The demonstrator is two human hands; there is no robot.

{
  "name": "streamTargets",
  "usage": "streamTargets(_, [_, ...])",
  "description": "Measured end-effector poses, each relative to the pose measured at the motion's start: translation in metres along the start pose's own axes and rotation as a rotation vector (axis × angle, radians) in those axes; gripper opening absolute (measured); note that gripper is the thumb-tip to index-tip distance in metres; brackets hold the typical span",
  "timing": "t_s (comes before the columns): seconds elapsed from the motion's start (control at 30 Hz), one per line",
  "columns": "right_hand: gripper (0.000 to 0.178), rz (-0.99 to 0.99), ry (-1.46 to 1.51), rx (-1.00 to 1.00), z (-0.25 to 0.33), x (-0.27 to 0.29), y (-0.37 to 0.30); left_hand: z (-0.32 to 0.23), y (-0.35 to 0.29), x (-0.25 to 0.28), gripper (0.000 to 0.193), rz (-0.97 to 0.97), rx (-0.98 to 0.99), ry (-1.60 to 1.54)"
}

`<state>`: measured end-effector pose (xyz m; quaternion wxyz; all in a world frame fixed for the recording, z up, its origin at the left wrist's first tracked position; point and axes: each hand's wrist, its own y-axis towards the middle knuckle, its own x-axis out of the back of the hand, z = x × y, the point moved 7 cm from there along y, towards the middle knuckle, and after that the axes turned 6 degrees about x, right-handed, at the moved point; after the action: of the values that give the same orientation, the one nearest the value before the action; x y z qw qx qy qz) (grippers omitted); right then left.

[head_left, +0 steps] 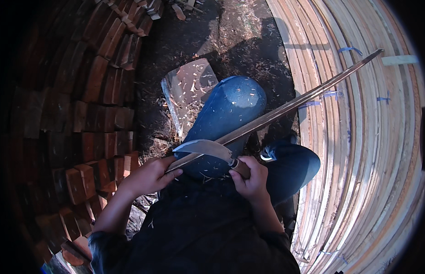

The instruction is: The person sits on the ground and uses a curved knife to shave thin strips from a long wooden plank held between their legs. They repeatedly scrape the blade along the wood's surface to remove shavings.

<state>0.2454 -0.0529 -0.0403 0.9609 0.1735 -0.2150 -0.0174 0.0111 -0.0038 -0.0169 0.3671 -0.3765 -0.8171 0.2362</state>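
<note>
A long, thin wooden strip (285, 108) slants across my lap, rising to the far right over the stacked boards. My left hand (149, 176) is closed round its near end, thumb on top. A curved knife (204, 147) with a wide grey blade and a brown wooden handle is in my right hand (252, 179), fingers wrapped round the handle. The blade lies across the strip just ahead of my left hand, its tip pointing left. Whether the edge bites into the wood cannot be made out. Beneath them is my raised knee (240, 93) in blue jeans, flecked with shavings.
Stacked reddish-brown wood blocks (87, 182) rise along the left. Long pale boards (331, 192), some tied with blue strips, fill the right side. A flat slab (192, 82) covered in shavings lies beyond my knee. More shavings are scattered over the dark ground (244, 41).
</note>
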Motion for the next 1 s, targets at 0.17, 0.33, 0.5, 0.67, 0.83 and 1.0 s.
streamTargets(0.17, [0.040,-0.169,-0.244,-0.103,-0.016,0.040,-0.008,0.002,0.007,-0.006,0.036,0.025,0.068,0.046])
streamTargets(0.33, [0.038,0.164,-0.430,-0.080,0.001,0.028,-0.006,0.004,0.011,-0.011,0.036,0.033,0.084,0.055])
streamTargets(0.5, [0.035,-0.326,-0.332,-0.269,-0.055,0.071,-0.016,0.009,0.012,-0.011,0.036,0.014,0.068,0.006])
streamTargets(0.67, [0.037,-0.054,-0.370,-0.137,-0.022,0.030,-0.011,0.010,0.018,-0.011,0.036,0.043,0.110,0.010])
streamTargets(0.83, [0.032,-0.314,-0.399,-0.210,-0.061,0.072,-0.002,0.012,0.018,-0.010,0.035,0.000,0.131,0.055])
streamTargets(1.0, [0.036,-0.184,-0.317,-0.182,-0.047,0.051,0.003,0.008,0.022,-0.008,0.033,0.016,0.162,0.058])
